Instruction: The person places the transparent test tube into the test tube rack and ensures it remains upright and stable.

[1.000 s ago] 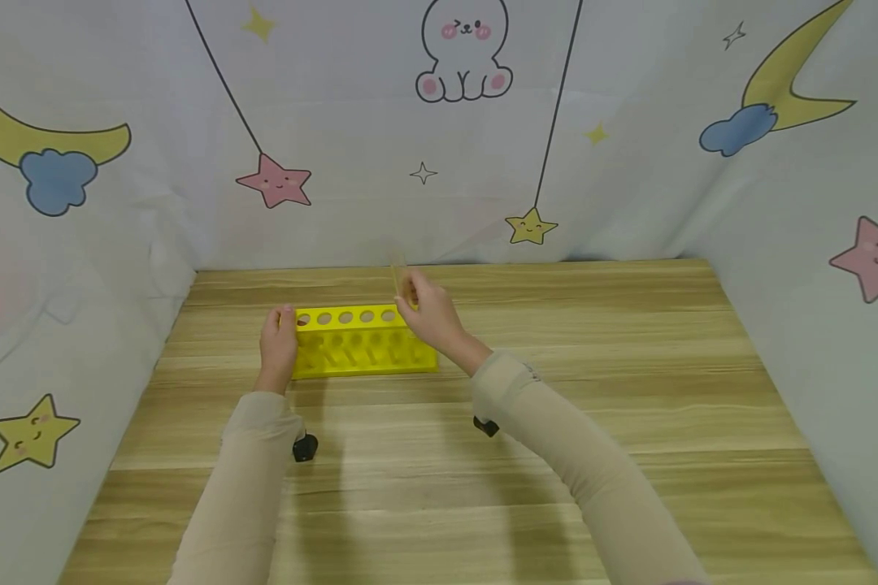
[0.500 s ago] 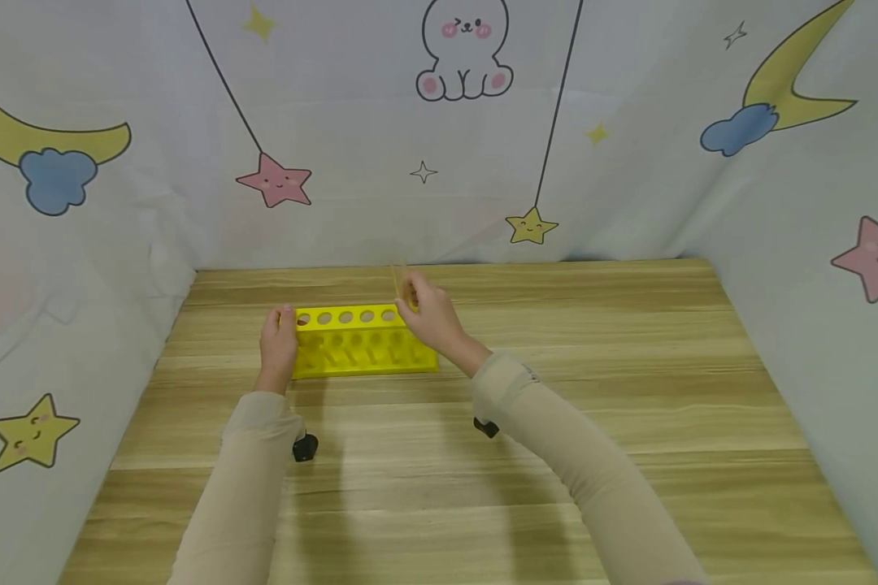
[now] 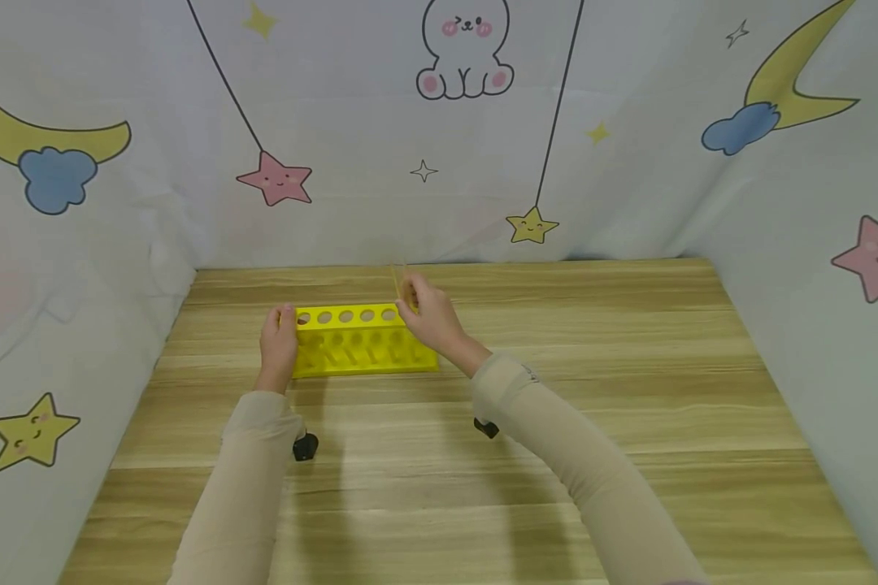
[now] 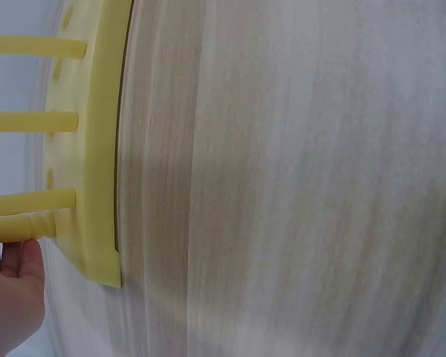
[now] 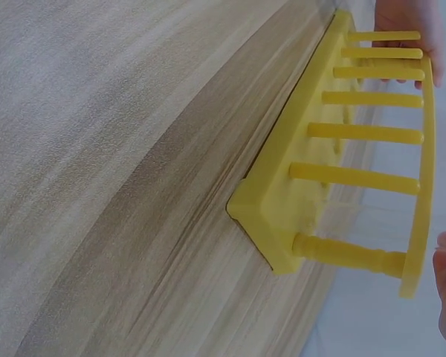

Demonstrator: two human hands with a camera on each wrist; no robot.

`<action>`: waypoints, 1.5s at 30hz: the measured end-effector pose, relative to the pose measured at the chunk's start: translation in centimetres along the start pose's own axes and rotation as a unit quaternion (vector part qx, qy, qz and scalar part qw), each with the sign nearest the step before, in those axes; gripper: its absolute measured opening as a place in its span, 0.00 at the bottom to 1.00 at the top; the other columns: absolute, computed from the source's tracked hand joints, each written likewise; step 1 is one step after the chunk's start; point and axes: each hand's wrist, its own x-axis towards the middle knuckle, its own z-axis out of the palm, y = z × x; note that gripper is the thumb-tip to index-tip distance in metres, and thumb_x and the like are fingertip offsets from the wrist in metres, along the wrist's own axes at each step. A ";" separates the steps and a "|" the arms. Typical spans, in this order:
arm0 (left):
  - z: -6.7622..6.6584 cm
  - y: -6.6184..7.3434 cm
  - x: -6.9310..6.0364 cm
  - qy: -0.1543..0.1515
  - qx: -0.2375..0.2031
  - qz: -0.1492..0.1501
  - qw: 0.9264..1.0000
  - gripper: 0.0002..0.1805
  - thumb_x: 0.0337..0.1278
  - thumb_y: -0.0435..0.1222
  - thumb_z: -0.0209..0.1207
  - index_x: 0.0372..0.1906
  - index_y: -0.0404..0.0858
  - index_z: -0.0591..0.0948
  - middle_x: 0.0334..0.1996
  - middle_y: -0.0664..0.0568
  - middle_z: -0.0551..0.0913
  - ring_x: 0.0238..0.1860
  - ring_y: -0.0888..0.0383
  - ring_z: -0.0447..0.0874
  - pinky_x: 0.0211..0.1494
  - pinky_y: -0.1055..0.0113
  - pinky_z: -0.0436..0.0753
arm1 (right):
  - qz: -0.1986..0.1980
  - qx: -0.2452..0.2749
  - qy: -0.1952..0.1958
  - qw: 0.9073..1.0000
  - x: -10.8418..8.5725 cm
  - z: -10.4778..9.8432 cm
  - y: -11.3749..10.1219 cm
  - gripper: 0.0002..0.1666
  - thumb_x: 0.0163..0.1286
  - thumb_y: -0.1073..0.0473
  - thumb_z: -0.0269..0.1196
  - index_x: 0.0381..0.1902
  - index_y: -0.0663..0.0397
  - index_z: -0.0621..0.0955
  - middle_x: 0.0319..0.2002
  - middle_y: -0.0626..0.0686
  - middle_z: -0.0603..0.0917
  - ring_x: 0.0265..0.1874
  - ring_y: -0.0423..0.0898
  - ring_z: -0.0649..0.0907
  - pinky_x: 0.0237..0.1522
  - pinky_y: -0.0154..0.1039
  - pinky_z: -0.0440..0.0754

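Observation:
A yellow test tube rack stands on the wooden table, with a row of round holes along its top and thin pegs rising from its base. My left hand grips the rack's left end; in the left wrist view its fingers lie against the turned end post. Above the rack's right end, my right hand pinches a thin, see-through tube, of which mostly the edges show above the fingers. How far the tube reaches into a hole is hard to tell; the fingers cover that end of the top.
The wooden table stretches out right of the rack and in front of it. A white cloth printed with stars and moons hangs behind and along both sides. Black wrist-worn pieces show under the left cuff and the right cuff.

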 end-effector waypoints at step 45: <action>0.4 -0.2 -1.2 0.011 -0.012 -0.002 1.000 0.22 0.65 0.52 0.32 0.44 0.38 0.66 0.41 0.48 0.71 0.45 0.51 0.65 0.41 0.68 0.62 | -0.003 -0.004 -0.012 1.000 -0.8 0.2 0.9 0.09 0.63 0.60 0.55 0.32 0.55 0.65 0.21 0.49 0.66 0.21 0.42 0.66 0.24 0.29 0.63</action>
